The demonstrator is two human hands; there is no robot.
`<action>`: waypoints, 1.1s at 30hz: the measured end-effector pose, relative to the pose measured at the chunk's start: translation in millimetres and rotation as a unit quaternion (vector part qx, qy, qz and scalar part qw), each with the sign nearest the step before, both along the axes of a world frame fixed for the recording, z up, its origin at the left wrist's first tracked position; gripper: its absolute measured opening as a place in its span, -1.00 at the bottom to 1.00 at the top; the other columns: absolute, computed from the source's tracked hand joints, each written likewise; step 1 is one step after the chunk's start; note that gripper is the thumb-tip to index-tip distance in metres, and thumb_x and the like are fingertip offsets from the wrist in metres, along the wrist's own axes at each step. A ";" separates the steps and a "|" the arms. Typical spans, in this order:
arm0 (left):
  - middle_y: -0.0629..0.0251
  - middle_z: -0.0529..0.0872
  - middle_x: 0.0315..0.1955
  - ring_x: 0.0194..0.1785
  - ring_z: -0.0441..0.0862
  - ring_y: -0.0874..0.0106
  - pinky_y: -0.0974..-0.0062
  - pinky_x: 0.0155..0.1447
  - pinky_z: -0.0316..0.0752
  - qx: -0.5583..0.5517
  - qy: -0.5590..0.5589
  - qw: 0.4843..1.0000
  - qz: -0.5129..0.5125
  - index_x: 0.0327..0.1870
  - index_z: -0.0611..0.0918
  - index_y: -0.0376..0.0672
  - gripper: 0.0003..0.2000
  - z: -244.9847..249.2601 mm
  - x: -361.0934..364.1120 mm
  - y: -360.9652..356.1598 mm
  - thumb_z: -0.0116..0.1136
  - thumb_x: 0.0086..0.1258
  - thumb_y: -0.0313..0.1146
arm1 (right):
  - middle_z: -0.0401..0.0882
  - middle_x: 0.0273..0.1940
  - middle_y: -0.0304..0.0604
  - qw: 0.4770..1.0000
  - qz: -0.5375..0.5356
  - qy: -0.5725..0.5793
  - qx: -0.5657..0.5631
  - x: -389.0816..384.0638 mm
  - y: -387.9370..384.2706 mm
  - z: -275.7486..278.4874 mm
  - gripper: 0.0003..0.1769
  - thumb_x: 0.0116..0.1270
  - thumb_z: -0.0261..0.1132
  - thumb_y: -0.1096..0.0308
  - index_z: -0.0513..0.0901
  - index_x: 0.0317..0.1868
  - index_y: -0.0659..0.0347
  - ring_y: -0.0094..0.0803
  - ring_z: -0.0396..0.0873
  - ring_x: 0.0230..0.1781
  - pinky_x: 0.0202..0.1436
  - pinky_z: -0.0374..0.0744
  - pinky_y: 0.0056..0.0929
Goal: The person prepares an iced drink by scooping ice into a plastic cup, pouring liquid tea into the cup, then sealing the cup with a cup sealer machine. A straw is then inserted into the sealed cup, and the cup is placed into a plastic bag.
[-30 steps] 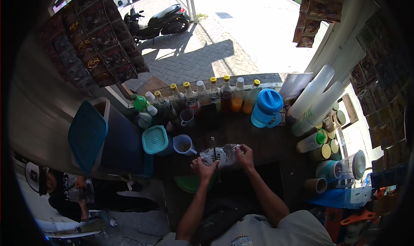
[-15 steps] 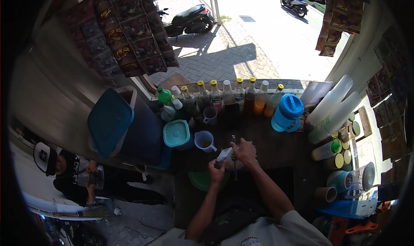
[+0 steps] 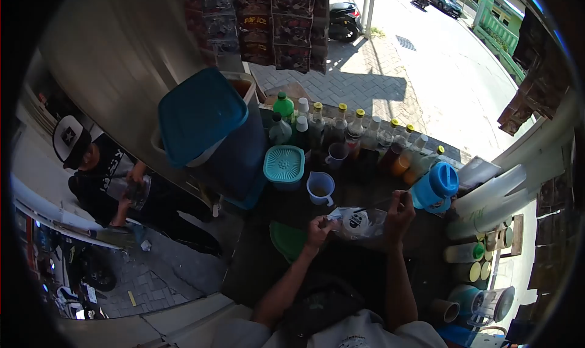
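A clear plastic bag (image 3: 359,223) with a dark print on white stretches between my two hands over the dark counter. My left hand (image 3: 319,231) pinches its left end, where something whitish shows. On the right, my right hand (image 3: 400,211) is raised with fingers pressed together at the bag's other side; its exact hold on the plastic is hard to make out. Just beyond the bag stands a light blue measuring cup (image 3: 320,188). A green item (image 3: 287,241) lies left of my left forearm, and a blue lidded jug (image 3: 435,187) stands beside my right hand.
Bottles (image 3: 359,128) line the counter's far edge. At the left are a teal-lidded container (image 3: 284,164) and a large bin with a teal lid (image 3: 203,113). Jars (image 3: 466,253) and cups fill the right side. Another person (image 3: 116,183) stands at the far left.
My right hand has moved right, away from my left hand, and the bag is now spread between them. The view has turned toward the left.
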State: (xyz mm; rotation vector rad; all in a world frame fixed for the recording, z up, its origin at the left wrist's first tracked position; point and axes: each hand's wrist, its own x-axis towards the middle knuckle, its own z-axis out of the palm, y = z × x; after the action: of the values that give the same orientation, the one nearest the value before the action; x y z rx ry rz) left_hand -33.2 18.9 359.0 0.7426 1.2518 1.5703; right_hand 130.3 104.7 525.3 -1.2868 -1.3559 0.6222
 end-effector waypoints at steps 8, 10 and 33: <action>0.46 0.65 -0.32 -0.21 0.51 0.68 0.65 -0.04 0.36 -0.014 -0.035 0.997 -0.065 -0.21 0.64 -0.24 -0.87 29.5 -8.0 -1.6 0.17 0.37 -0.37 | 0.53 -0.49 -0.08 0.990 0.078 -0.097 0.066 -22.3 -52.4 -39.0 -0.86 0.32 0.23 0.41 0.51 -0.38 0.28 -0.21 0.55 -0.57 -0.48 0.47 -0.34; 0.46 0.65 -0.34 -0.25 0.51 0.69 0.68 -0.11 0.38 -0.010 -0.061 0.996 -0.057 -0.21 0.64 -0.25 -0.87 36.8 -4.5 -1.4 0.20 0.35 -0.38 | 0.56 -0.43 0.01 0.980 0.129 -0.137 0.062 -24.1 -62.5 -44.6 -0.90 0.24 0.27 0.47 0.52 -0.37 0.31 -0.05 0.59 -0.47 -0.47 0.49 -0.29; 0.47 0.64 -0.37 -0.25 0.52 0.68 0.67 -0.10 0.38 -0.001 0.068 0.996 -0.063 -0.25 0.63 -0.25 -0.88 56.2 -3.6 14.1 0.16 0.38 -0.38 | 0.53 -0.22 0.08 0.971 -0.045 -0.219 -0.085 12.9 -56.8 -43.6 -0.34 0.12 0.38 0.21 0.35 0.19 0.25 0.07 0.54 -0.10 -0.17 0.57 -0.14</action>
State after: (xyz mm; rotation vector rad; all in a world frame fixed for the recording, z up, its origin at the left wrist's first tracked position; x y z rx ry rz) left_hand -36.8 33.1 415.2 0.9221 1.2780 1.4370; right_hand 143.2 47.9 481.7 -1.6859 -1.6135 0.4100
